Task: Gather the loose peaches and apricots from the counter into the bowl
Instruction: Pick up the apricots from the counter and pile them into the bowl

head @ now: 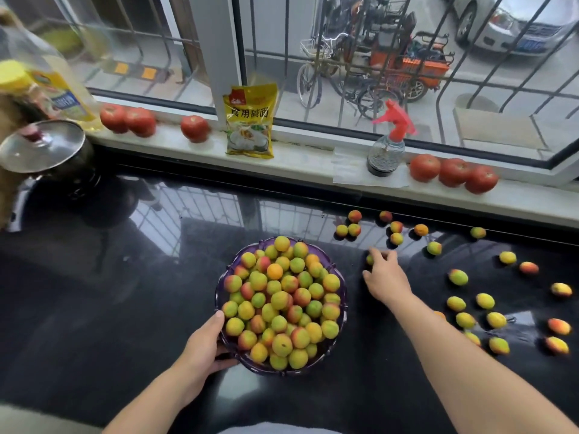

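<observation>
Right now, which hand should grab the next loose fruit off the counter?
The right hand. It is already out among the loose fruit, which lies on the counter to the right of the bowl, with a small fruit at its fingertips. The left hand holds the bowl's near-left rim.

Barred window [407, 57] above pale sill [297, 164], glossy black counter [125, 292].

So the bowl [341, 288] sits mid-bench [125, 308], heaped with fruit. Loose fruit [458, 277] is scattered from its 1 to 3 o'clock. Windowsill [297, 164] runs behind at 12, with tomatoes [454, 172], a packet [249, 120] and spray bottle [387, 145]; pot [47, 151] at 10.
</observation>
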{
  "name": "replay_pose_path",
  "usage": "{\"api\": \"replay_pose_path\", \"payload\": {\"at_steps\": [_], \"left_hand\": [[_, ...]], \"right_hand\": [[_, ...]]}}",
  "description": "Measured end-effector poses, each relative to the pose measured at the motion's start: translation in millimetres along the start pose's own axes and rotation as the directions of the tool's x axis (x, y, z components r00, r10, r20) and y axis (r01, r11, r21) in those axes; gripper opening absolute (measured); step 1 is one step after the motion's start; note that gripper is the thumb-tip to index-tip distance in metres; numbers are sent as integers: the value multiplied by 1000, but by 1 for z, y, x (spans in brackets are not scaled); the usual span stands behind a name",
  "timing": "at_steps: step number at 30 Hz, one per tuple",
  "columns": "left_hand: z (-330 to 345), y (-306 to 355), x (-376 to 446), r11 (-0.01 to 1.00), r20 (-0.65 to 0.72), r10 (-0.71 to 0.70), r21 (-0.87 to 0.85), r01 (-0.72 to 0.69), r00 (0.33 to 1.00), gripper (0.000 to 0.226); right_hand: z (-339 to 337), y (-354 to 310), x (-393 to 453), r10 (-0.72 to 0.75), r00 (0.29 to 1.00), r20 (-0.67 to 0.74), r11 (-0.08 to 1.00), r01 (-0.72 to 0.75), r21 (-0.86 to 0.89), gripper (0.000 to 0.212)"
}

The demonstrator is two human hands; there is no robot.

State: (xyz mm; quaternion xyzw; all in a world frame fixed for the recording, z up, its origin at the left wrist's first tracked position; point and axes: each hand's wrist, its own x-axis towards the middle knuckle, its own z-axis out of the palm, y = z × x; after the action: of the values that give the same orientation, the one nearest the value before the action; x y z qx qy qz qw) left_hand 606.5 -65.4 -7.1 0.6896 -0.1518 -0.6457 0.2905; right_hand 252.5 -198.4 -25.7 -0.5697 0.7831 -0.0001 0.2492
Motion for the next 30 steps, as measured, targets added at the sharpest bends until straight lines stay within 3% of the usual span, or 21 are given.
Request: {"api": "replay_pose_path", "payload": {"at_steps": [6,9,13,16,19,30], "left_hand": [[-5,4,2,996,14,39,74,-40,999,31],[-5,4,1,994,11,52,93,-53,999,29],[-7,3,3,994,15,52,96,-53,999,29],[-9,1,5,995,25,57,75,-59,998,28],[-10,0,7,995,45,64,78,-67,997,29],[-14,-2,9,992,89,78,89,-86,993,32]], "right_hand": [[31,-1,-33,-82,985,-154,992,95,78,30],[45,7,-74,-38,993,-108,951,70,300,21],[41,16,-134,89,995,-35,702,-38,711,33],[30,13,-171,-2,999,42,557,-34,830,42],[19,5,-191,-105,992,67,481,-8,877,44],[10,-17,-202,-158,977,-142,713,212,668,33]]}}
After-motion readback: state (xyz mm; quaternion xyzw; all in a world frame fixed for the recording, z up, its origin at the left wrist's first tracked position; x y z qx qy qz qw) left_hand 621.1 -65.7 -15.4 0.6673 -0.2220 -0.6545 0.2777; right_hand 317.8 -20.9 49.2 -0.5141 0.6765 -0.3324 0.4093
